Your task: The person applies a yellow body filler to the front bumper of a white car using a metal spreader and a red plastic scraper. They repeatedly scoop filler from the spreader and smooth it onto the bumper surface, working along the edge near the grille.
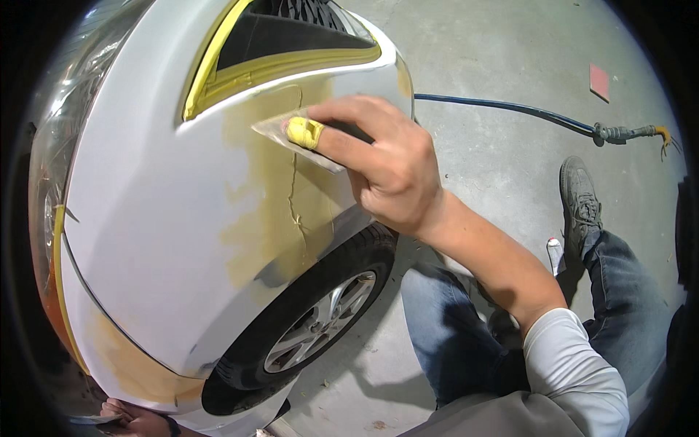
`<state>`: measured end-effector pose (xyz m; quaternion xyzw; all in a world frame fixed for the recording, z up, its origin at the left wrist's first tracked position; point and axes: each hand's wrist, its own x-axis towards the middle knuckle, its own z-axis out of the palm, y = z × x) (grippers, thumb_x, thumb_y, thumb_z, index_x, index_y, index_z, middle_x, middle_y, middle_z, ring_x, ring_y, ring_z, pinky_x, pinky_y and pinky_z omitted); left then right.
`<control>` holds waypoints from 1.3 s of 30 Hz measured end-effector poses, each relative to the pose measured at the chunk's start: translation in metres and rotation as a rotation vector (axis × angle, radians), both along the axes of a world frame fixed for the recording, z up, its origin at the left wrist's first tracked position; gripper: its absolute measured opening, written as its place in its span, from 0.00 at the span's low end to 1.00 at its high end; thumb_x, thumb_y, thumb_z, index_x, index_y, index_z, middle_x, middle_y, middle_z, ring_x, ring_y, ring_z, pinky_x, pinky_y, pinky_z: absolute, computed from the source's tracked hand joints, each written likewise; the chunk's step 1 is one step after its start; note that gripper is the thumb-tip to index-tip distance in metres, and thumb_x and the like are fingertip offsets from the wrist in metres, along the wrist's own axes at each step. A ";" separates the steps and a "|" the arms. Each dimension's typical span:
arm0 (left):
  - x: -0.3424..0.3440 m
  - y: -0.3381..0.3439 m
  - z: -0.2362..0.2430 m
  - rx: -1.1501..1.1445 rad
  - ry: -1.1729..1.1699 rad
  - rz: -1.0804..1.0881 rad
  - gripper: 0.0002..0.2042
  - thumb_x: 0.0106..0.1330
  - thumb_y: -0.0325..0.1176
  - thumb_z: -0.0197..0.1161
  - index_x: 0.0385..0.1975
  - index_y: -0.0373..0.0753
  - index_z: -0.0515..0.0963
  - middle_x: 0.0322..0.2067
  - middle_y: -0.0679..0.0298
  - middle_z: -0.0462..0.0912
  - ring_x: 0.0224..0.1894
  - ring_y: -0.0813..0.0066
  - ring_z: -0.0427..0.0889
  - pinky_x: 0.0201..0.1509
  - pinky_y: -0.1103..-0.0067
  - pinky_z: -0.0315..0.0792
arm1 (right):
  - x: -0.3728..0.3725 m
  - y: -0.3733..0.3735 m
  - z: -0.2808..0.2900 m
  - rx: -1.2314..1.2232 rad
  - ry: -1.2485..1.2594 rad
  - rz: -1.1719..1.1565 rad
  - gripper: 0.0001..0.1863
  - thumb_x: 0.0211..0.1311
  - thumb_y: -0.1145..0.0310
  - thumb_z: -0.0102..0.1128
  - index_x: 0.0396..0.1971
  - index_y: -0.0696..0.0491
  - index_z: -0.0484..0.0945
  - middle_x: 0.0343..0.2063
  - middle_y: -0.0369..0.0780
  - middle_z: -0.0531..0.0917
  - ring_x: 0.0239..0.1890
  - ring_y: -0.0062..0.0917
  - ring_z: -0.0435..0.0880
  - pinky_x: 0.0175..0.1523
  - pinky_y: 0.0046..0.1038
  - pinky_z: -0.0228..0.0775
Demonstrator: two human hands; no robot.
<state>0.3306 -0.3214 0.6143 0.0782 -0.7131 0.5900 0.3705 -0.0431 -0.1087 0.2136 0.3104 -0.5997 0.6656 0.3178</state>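
Note:
In my right hand (397, 164) is a thin, pale putty spreader (271, 130), pressed against the white car panel (156, 167) below the side window. Yellow tape or a similar wrap covers the tip of one finger. Putty (255, 211) lies on the panel in a yellow-tan patch, with a raised ridge running down toward the wheel arch. At the lower left edge, my left hand (131, 419) has its fingers closed on a thin flat plate (95, 419), only partly in view. A dark band circles that wrist.
Yellow masking tape (287, 64) borders the window. Below the panel is the wheel (320, 324). A blue air hose (502, 107) with a metal coupling crosses the grey floor, near a pink square pad (598, 81). Clear plastic sheeting (80, 95) covers the car's left side.

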 end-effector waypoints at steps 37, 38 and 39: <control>-0.047 0.027 -0.031 0.587 0.012 -0.380 0.18 0.72 0.18 0.54 0.21 0.39 0.55 0.20 0.67 0.50 0.22 0.75 0.49 0.26 0.77 0.51 | 0.111 -0.011 0.030 0.013 -0.216 0.141 0.10 0.52 0.66 0.72 0.36 0.43 0.91 0.42 0.41 0.86 0.45 0.35 0.88 0.50 0.45 0.85; -0.045 0.026 -0.030 0.575 -0.024 -0.380 0.19 0.72 0.19 0.56 0.21 0.39 0.56 0.20 0.67 0.51 0.21 0.75 0.49 0.26 0.77 0.51 | 0.121 -0.011 0.028 0.026 -0.226 0.142 0.09 0.52 0.64 0.73 0.35 0.41 0.91 0.43 0.40 0.87 0.46 0.35 0.88 0.51 0.46 0.85; -0.043 0.025 -0.027 0.561 -0.059 -0.381 0.19 0.72 0.21 0.58 0.21 0.39 0.56 0.19 0.67 0.51 0.21 0.75 0.50 0.25 0.77 0.51 | 0.132 -0.016 0.027 0.025 -0.239 0.112 0.07 0.65 0.62 0.62 0.36 0.43 0.88 0.45 0.39 0.86 0.52 0.31 0.85 0.61 0.51 0.78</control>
